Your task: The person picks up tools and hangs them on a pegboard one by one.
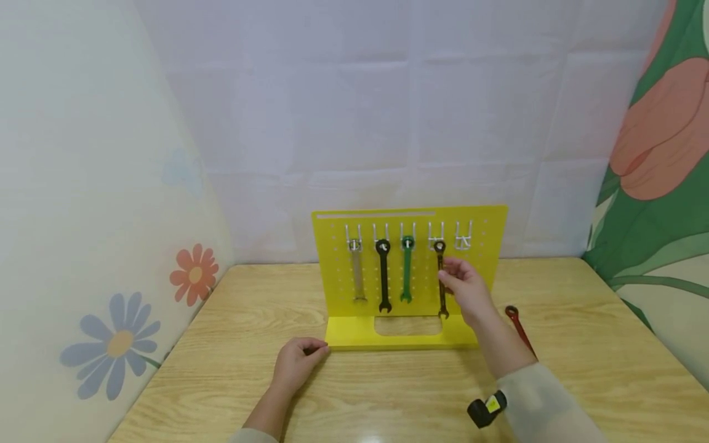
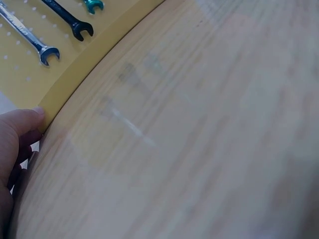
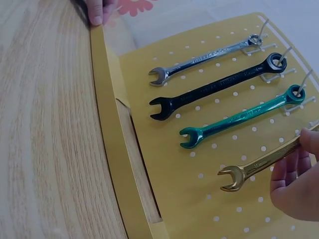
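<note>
A yellow pegboard stand (image 1: 349,332) stands on the table. My left hand (image 1: 298,366) pinches the front left corner of its base between thumb and fingers. With thumb and fingertips, my right hand (image 1: 468,289) grips the shaft of a gold combination wrench (image 3: 256,164). The wrench hangs nearly upright, its ring end at the fourth hook from the left; whether the hook carries it I cannot tell. To its left hang a silver wrench (image 3: 204,59), a black wrench (image 3: 219,87) and a green wrench (image 3: 241,118), open ends down. The gold wrench's ring end is out of the right wrist view.
A red wrench (image 1: 520,331) lies on the wooden table (image 1: 238,320) right of the stand, partly behind my right forearm. The rightmost hook (image 1: 463,237) bears no wrench. A white cloth (image 1: 388,123) hangs behind, with flower-printed cloths (image 1: 653,135) at the sides.
</note>
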Demonstrator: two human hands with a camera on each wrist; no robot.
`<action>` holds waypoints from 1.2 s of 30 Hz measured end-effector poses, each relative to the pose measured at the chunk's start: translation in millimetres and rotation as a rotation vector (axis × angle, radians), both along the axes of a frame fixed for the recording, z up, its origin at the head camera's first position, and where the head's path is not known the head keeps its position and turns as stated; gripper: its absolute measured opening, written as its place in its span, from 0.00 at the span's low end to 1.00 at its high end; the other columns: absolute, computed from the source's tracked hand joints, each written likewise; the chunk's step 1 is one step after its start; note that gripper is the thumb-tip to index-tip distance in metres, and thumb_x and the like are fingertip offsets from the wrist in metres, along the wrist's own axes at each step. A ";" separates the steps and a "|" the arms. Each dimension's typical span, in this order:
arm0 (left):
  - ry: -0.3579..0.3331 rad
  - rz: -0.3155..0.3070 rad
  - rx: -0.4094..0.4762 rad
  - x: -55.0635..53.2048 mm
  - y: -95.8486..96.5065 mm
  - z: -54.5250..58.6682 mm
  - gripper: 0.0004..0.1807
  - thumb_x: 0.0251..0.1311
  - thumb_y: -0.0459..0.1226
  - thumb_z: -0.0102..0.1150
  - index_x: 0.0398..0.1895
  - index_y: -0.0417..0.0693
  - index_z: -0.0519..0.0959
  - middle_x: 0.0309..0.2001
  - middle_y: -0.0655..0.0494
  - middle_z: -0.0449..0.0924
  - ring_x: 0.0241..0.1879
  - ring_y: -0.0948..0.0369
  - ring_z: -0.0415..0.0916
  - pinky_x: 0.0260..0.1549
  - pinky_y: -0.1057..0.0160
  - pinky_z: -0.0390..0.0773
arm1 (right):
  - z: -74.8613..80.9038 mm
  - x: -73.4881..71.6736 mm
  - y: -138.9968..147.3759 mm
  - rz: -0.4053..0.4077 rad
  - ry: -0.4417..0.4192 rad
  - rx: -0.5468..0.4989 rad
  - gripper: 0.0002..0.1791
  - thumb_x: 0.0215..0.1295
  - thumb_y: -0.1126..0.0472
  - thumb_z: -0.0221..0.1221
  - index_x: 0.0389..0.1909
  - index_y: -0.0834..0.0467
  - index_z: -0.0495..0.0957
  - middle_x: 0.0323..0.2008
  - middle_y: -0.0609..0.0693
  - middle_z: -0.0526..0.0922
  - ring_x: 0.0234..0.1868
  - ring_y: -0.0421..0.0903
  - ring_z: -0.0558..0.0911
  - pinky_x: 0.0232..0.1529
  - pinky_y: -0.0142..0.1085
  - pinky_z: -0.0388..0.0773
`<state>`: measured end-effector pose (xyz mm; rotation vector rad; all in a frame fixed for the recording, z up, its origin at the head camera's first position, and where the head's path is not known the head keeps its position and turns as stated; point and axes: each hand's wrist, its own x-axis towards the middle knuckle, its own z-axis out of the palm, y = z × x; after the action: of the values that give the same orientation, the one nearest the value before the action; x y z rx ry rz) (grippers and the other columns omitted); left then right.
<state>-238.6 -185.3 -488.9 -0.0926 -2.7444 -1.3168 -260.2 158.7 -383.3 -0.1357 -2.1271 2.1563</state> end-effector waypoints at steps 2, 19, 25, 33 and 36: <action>-0.002 0.000 0.000 0.0 0.1 -0.1 0.03 0.57 0.37 0.68 0.31 0.47 0.88 0.33 0.58 0.86 0.37 0.64 0.78 0.38 0.67 0.77 | -0.9 -3.1 0.2 0.002 0.001 0.000 0.18 0.73 0.65 0.52 0.60 0.64 0.67 0.38 0.42 0.73 0.39 0.35 0.73 0.43 0.28 0.73; -0.006 -0.002 0.006 -0.1 -0.1 -0.9 0.04 0.58 0.38 0.68 0.31 0.48 0.87 0.33 0.58 0.86 0.36 0.64 0.78 0.37 0.66 0.77 | -3.7 -20.0 -4.8 -0.012 -0.014 -0.010 0.18 0.72 0.67 0.53 0.59 0.65 0.67 0.41 0.42 0.75 0.39 0.35 0.73 0.43 0.31 0.69; -0.018 -0.001 0.008 -0.4 0.4 0.4 0.04 0.58 0.38 0.68 0.31 0.48 0.88 0.34 0.58 0.87 0.36 0.64 0.79 0.37 0.66 0.78 | -5.1 -23.1 -4.7 -0.022 -0.016 -0.015 0.19 0.71 0.68 0.53 0.61 0.66 0.66 0.41 0.41 0.74 0.40 0.34 0.73 0.42 0.29 0.71; -0.003 0.004 0.002 -0.9 0.6 -0.1 0.03 0.57 0.37 0.68 0.31 0.47 0.87 0.33 0.58 0.87 0.35 0.65 0.78 0.36 0.67 0.77 | -4.2 -20.6 -2.0 -0.010 0.006 -0.061 0.20 0.70 0.69 0.54 0.61 0.67 0.67 0.39 0.38 0.74 0.41 0.32 0.73 0.43 0.24 0.72; -0.003 0.005 -0.002 -0.7 0.4 -0.8 0.03 0.57 0.37 0.68 0.31 0.47 0.87 0.33 0.58 0.87 0.35 0.65 0.78 0.36 0.67 0.77 | -4.2 -19.1 0.1 -0.004 0.020 -0.067 0.20 0.69 0.70 0.55 0.61 0.68 0.67 0.38 0.37 0.74 0.40 0.31 0.73 0.42 0.23 0.73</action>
<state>-239.3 -185.0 -489.6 -0.0840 -2.7465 -1.3136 -279.4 158.8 -387.6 -0.1234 -2.0428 2.2183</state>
